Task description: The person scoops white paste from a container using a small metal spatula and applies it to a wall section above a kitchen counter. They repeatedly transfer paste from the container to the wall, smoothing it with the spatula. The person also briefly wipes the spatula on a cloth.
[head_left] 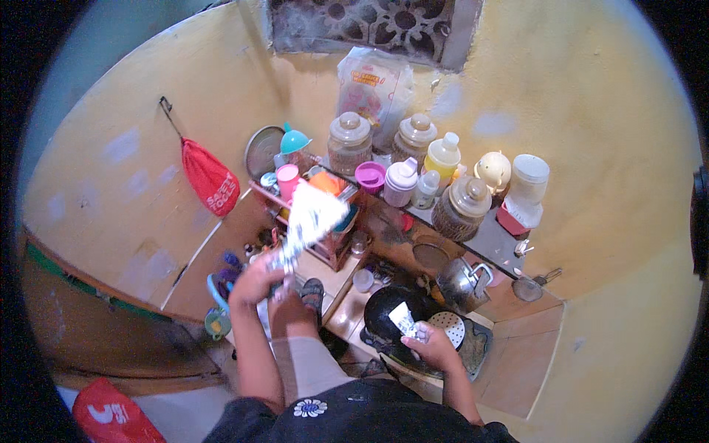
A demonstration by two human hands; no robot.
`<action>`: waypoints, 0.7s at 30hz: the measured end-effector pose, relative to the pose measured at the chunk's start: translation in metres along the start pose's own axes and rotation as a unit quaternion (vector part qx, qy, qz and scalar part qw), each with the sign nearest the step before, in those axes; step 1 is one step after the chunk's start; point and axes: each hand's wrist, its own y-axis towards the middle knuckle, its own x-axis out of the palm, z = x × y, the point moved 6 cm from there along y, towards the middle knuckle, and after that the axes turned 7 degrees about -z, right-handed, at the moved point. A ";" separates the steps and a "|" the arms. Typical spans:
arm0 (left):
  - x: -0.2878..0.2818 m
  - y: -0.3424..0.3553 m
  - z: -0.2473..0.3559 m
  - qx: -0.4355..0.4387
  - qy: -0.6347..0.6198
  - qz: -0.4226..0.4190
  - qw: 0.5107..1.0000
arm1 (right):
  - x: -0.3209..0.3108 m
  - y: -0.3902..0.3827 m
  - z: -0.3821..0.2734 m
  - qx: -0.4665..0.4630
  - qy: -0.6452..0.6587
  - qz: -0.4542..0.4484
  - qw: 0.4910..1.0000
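My left hand (255,279) is raised and closed round the narrow, gathered end of a white printed packet (317,213), which fans out wide above the fingers. Whether it is paper or plastic, I cannot tell. In my right hand (436,347), a smaller white printed piece (401,317) is pinched between thumb and fingers. That hand hovers over a black wok (375,303) on the stove. Beside the wok lies a white perforated disc (449,325), partly behind my right hand.
A shelf behind the stove bears lidded jars (350,144), bottles (442,156) and a pink bowl (370,176). A metal kettle (465,282) stands at the right. Left of the shelf is a rack (336,251) with cups. A red drawstring bag (209,176) hangs on the wall.
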 end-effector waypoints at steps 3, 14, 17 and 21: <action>0.014 0.048 0.073 -0.004 0.047 -0.017 0.999 | 0.013 -0.009 0.005 -0.017 -0.010 -0.030 0.999; 0.081 0.301 0.245 0.168 -0.099 0.127 0.973 | 0.012 -0.044 0.029 -0.018 0.058 0.024 0.998; 0.089 0.343 0.239 0.167 -0.084 0.137 0.973 | 0.001 -0.062 0.049 0.009 0.148 0.072 0.986; 0.089 0.381 0.216 0.154 -0.055 0.212 0.964 | -0.017 -0.082 0.106 0.061 0.118 0.122 0.984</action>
